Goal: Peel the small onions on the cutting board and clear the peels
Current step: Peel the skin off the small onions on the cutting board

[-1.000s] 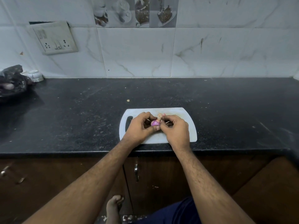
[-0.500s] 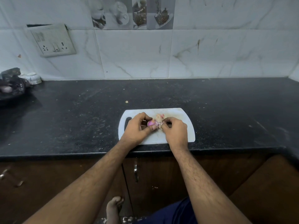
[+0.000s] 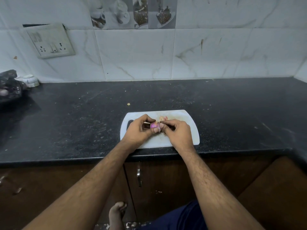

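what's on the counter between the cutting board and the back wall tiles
Mostly bare black counter in the head view: beyond the cutting board lies only one small pale scrap, plus faint specks.

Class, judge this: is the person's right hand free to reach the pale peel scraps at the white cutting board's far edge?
Probably not yet: the right hand is pinching skin on the purple onion; the peel scraps lie unobstructed just beyond.

I counted two hands, left (image 3: 138, 131) and right (image 3: 178, 132), one onion (image 3: 153, 125) between them, one board (image 3: 191, 130), one peel heap (image 3: 163, 118), one cup (image 3: 29, 80), one switch plate (image 3: 50, 41)
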Demonstrator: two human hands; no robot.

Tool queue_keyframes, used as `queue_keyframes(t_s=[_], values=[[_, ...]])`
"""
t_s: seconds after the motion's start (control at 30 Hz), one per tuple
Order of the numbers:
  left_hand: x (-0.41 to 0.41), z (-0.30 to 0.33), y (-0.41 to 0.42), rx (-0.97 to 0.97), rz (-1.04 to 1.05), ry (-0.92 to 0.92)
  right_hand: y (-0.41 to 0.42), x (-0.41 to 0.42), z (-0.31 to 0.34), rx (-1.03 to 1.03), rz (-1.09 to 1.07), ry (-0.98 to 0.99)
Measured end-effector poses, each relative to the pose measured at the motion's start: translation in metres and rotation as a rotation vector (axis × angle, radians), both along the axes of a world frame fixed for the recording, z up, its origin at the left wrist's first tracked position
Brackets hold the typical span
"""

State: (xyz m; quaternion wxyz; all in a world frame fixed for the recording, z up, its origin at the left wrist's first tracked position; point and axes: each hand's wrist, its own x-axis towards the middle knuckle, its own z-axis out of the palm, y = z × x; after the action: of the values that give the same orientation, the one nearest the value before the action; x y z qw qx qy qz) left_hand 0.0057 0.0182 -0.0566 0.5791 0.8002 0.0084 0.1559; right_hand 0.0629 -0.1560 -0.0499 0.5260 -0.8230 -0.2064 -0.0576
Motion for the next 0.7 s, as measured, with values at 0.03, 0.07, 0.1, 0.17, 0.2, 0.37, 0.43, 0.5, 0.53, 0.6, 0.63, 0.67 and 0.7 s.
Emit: queue_keyframes(t_s=[0.03,0.07,0.1,0.17,0.2,0.37,0.43,0.5,0.53,0.6,0.63,0.67,0.7], values=[[0.000,0.000,0.000,0.000,-0.001,0.003,0.000,-0.001,0.000,0.007,-0.001,-0.002],[0.000,0.000,0.000,0.003,-0.001,0.006,0.000,-0.003,0.001,0.017,-0.001,-0.006],[0.001,-0.001,0.000,0.006,-0.001,0.009,0.001,-0.004,0.001,0.027,-0.001,-0.013],[0.001,-0.003,0.000,0.010,-0.006,0.004,0.002,-0.006,0.000,0.015,-0.006,-0.048],[0.001,-0.004,0.001,0.011,-0.009,-0.004,0.003,-0.007,-0.002,-0.008,-0.010,-0.071],[0.000,-0.004,-0.003,0.071,-0.007,-0.062,0.006,-0.008,-0.006,-0.152,0.015,-0.178],[0.000,-0.003,-0.005,0.132,-0.011,-0.093,0.006,-0.011,-0.006,-0.164,0.018,-0.216],[0.000,-0.002,-0.004,0.137,-0.016,-0.091,0.005,-0.015,-0.005,-0.134,0.015,-0.222],[0.000,-0.002,-0.004,0.127,-0.018,-0.080,0.004,-0.017,-0.004,-0.107,0.010,-0.219],[0.000,-0.002,-0.002,0.115,-0.015,-0.063,0.004,-0.017,-0.002,-0.062,-0.003,-0.217],[0.000,-0.002,-0.002,0.118,-0.013,-0.062,0.003,-0.017,-0.001,-0.048,-0.009,-0.218],[0.000,-0.001,-0.002,0.125,-0.011,-0.064,0.003,-0.017,0.000,-0.034,-0.015,-0.215],[0.000,-0.001,-0.003,0.129,-0.009,-0.067,0.003,-0.017,0.001,-0.022,-0.020,-0.211]])
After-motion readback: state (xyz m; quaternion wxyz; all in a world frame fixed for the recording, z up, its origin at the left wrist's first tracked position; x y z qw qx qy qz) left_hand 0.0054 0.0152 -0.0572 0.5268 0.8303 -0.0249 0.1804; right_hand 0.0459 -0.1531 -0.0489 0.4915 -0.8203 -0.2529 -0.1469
